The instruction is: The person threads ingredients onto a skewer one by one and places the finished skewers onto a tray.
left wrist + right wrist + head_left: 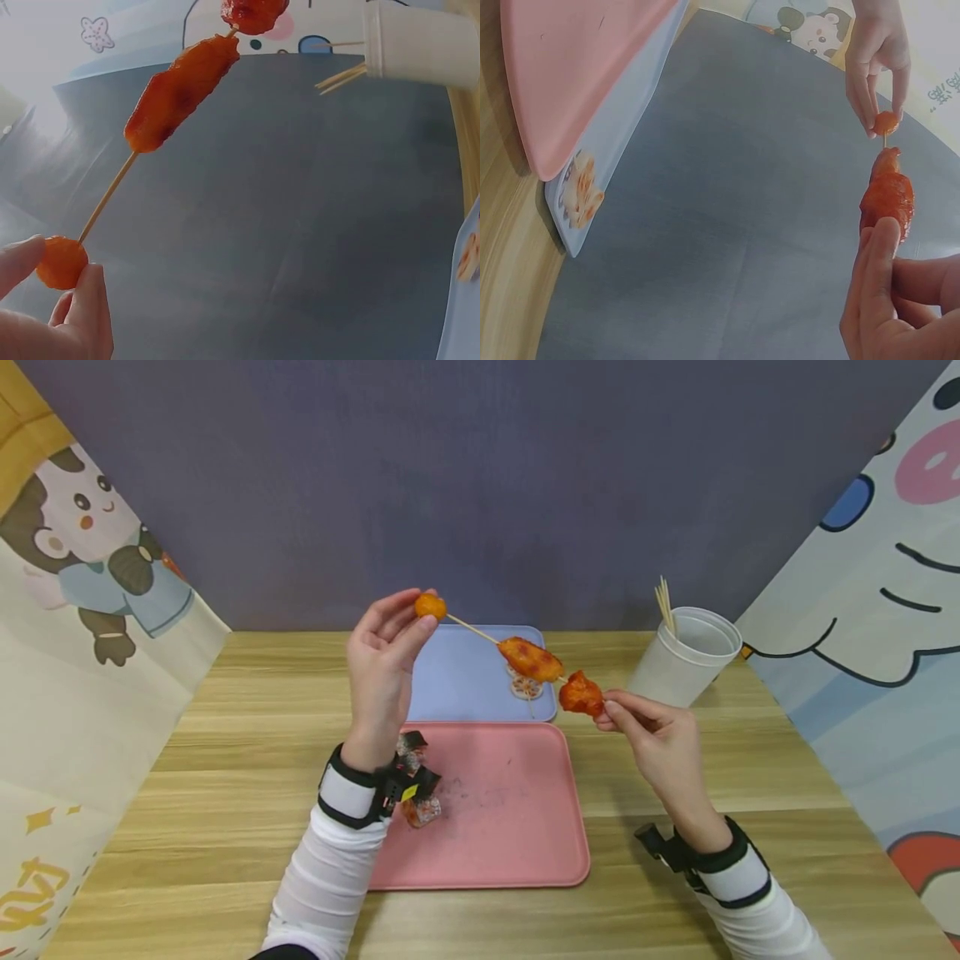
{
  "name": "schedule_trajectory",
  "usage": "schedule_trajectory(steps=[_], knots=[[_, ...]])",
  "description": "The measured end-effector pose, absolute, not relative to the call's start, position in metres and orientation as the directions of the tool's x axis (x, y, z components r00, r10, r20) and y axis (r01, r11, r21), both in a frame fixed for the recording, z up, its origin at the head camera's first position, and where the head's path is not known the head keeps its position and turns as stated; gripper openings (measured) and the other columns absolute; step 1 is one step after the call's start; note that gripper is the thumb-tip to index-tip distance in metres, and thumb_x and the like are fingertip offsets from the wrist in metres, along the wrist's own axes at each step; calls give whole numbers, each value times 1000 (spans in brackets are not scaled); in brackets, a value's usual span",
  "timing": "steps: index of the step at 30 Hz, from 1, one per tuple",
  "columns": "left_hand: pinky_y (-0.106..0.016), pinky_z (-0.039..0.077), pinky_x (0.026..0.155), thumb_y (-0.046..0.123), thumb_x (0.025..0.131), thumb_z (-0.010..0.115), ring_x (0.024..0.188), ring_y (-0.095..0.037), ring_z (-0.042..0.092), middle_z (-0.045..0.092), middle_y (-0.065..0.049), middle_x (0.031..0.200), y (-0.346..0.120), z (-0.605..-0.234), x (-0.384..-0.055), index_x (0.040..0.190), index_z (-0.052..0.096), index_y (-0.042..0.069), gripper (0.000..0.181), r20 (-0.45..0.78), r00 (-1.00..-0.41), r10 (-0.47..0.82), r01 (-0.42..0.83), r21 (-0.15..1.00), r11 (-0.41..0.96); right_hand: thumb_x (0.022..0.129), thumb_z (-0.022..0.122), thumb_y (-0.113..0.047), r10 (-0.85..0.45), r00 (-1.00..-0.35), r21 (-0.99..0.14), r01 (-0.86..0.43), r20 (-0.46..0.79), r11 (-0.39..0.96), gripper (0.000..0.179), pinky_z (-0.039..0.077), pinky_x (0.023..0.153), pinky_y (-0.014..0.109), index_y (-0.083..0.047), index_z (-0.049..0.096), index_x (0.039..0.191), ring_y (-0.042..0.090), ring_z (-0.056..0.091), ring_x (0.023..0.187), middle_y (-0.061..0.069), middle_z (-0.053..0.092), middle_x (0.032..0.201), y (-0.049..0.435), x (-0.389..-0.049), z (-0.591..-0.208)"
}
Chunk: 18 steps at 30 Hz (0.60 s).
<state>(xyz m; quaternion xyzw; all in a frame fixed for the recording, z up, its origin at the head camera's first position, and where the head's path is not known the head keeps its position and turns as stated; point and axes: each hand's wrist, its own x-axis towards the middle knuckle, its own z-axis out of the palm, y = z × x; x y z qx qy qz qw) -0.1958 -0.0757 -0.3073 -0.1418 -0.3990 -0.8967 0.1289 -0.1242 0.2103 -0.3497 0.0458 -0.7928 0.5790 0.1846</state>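
A wooden skewer (pixel 472 628) is held up between both hands, slanting down to the right over the trays. My left hand (pixel 386 647) pinches a small round orange ball (pixel 62 262) at its upper end, thumb on one side and fingers on the other. Bare stick separates the ball from a long glazed orange-brown piece (pixel 529 659), and a lumpy red chunk (pixel 581 693) follows close behind it. Right beside that chunk, my right hand (pixel 660 739) pinches the skewer's lower end, which is hidden by the fingertips.
A pink tray (pixel 517 810) with several dark, seaweed-wrapped pieces (pixel 420 781) lies in front. Behind it is a blue tray (pixel 465 681) holding pale lotus-like slices (pixel 527 685). At the right stands a white cup (pixel 675 668) with several wooden sticks (pixel 664 606). A grey wall (pixel 480 493) rises behind.
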Motion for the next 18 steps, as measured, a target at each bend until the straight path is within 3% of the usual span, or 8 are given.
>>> schedule_trajectory(steps=[9, 18], knots=[[-34, 52, 91, -7, 84, 65, 100, -24, 66, 68, -16, 107, -75, -309, -199, 109, 64, -4, 26, 348, -938, -6, 252, 666, -703, 89, 64, -4, 133, -926, -894, -291, 352, 340, 21, 57, 65, 25, 8, 69, 105, 6, 69, 67, -15, 70, 76, 210, -123, -349], [-37, 53, 90, -6, 85, 64, 97, -22, 67, 70, -14, 104, -71, -312, -198, 102, 67, 1, 19, 337, -941, -5, 252, 693, -676, 88, 63, -1, 148, -924, -902, -292, 352, 319, 21, 57, 66, 25, 10, 68, 105, 7, 69, 67, -15, 70, 77, 209, -121, -347]])
